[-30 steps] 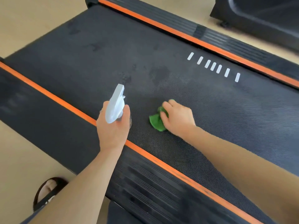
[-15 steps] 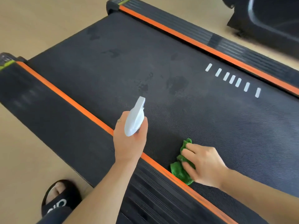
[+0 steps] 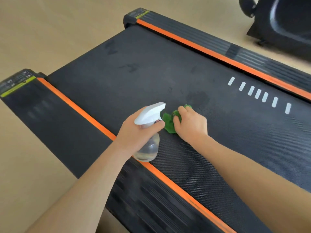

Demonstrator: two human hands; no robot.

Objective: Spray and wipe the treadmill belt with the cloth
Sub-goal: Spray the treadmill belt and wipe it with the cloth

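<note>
Since half a second ago, the right hand (image 3: 191, 126) has slid the green cloth (image 3: 169, 121) up the belt (image 3: 151, 69), gripping it beside the left hand (image 3: 134, 133), which clasps the spray bottle (image 3: 149, 130).

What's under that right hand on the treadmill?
A crumpled green cloth, pressed onto the black belt by the right hand. Its edges stick out by the fingers; the hand covers the rest.

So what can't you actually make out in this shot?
Head view only:
- Green cloth: mostly covered by the right hand.
- Spray bottle neck: wrapped by the left hand.
- End-cap label: print too blurred to read.
- Black machine: cut off by the frame's edge.
</note>
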